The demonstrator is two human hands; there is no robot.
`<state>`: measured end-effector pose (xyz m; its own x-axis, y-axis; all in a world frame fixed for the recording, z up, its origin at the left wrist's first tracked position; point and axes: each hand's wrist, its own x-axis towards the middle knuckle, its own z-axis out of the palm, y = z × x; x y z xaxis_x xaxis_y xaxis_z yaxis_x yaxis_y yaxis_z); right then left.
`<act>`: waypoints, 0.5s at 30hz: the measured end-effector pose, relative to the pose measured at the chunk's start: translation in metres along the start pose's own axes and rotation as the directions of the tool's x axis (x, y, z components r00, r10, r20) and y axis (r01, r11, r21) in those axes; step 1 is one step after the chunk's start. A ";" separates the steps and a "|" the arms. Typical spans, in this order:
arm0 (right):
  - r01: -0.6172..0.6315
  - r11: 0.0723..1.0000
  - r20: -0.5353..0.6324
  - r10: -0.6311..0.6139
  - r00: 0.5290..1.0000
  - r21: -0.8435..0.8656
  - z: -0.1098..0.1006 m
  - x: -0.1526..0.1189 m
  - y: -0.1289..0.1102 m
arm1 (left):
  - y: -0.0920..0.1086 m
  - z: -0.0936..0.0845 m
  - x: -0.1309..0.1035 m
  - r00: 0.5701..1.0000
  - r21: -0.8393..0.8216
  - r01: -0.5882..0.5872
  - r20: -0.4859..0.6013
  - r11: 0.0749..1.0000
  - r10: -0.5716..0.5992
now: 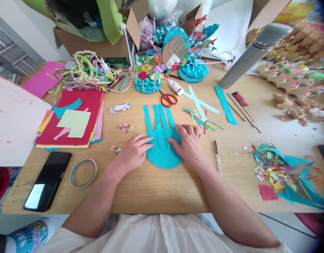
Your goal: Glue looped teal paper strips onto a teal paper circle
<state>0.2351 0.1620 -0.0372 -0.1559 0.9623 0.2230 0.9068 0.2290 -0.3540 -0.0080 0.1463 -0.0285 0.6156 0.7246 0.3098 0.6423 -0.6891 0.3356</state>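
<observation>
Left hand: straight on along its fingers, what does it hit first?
The left hand would likely meet the blue paper strips lying on the round blue paper, though its exact height is unclear.

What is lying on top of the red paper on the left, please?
On the red paper lie a curved blue piece and a pale green sheet; pink paper pokes out beneath that sheet, which hides the rest.

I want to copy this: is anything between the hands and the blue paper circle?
No, nothing visible. The left hand touches the blue paper circle at its left, the right hand at its right.
</observation>
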 end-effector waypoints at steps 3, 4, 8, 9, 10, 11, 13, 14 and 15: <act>0.064 0.996 -0.032 -0.062 0.998 0.061 -0.004 0.001 -0.004 | 0.001 -0.001 0.000 1.000 -0.002 0.001 0.010 1.000 -0.001; 0.109 0.991 -0.032 -0.106 0.994 0.081 -0.006 0.001 -0.006 | 0.001 -0.001 0.000 1.000 -0.001 0.003 0.013 1.000 -0.003; 0.290 0.950 0.022 -0.294 0.956 0.114 -0.010 0.000 -0.009 | 0.003 -0.002 0.001 1.000 0.002 0.019 0.022 1.000 -0.019; 0.315 0.942 0.042 -0.321 0.946 0.111 -0.010 -0.001 -0.009 | 0.003 -0.002 0.001 0.999 0.003 0.021 0.025 1.000 -0.021; 0.332 0.937 0.060 -0.339 0.939 0.106 -0.010 -0.001 -0.009 | 0.003 -0.002 0.001 0.999 0.005 0.023 0.027 1.000 -0.023; 0.343 0.934 0.076 -0.351 0.933 0.102 -0.009 -0.002 -0.009 | 0.003 -0.002 0.001 0.999 0.008 0.023 0.030 1.000 -0.023; 0.352 0.931 0.094 -0.361 0.928 0.095 -0.008 -0.002 -0.008 | 0.004 -0.002 0.002 0.999 0.015 0.023 0.030 1.000 -0.023; 0.353 0.931 0.098 -0.362 0.927 0.092 -0.007 -0.002 -0.008 | 0.004 -0.003 0.001 0.999 0.018 0.024 0.032 1.000 -0.025; 0.354 0.931 0.099 -0.362 0.927 0.090 -0.007 -0.002 -0.007 | 0.004 -0.003 0.001 0.999 0.021 0.027 0.032 0.999 -0.028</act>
<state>0.2316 0.1573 -0.0291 -0.5117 0.8236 0.2446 0.7538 0.5669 -0.3322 -0.0058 0.1446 -0.0241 0.6120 0.7427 0.2719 0.6680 -0.6694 0.3250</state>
